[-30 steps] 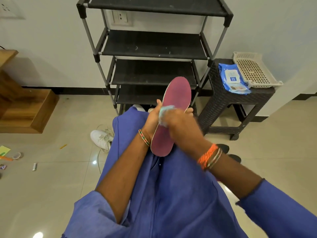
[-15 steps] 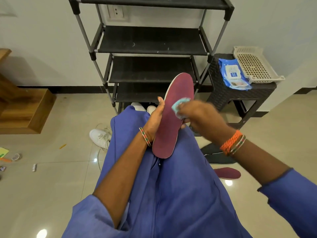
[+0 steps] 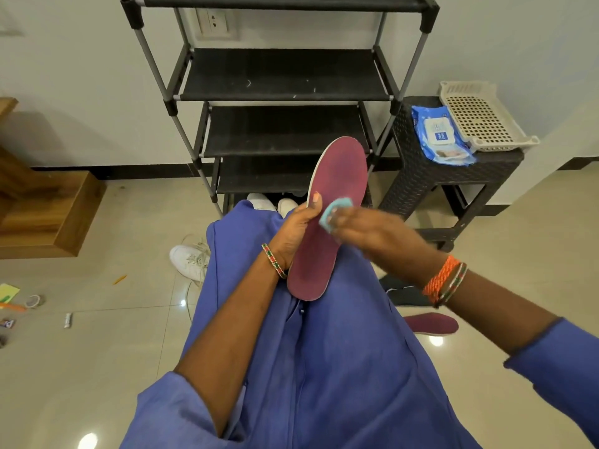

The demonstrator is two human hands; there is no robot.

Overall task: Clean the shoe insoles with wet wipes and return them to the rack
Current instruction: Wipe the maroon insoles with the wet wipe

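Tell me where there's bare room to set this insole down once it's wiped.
The rack's two middle shelves show bare black cloth. The stool is crowded: wipes pack and basket cover its top. Floor right of the knee holds the second insole; left floor, past the white shoe, has litter at the edge.

Left hand (image 3: pixel 296 228) grips a maroon insole (image 3: pixel 327 218) along its left edge, heel end resting on the lap, toe end raised toward the rack (image 3: pixel 282 76). Right hand (image 3: pixel 372 233), blurred, presses a pale blue wipe (image 3: pixel 334 212) against the insole's middle. A second insole (image 3: pixel 432 324) lies on the floor at right. A wipes pack (image 3: pixel 440 136) and a perforated tray (image 3: pixel 483 116) sit side by side on a dark stool (image 3: pixel 421 183). A white shoe (image 3: pixel 189 262) lies on the floor at left.
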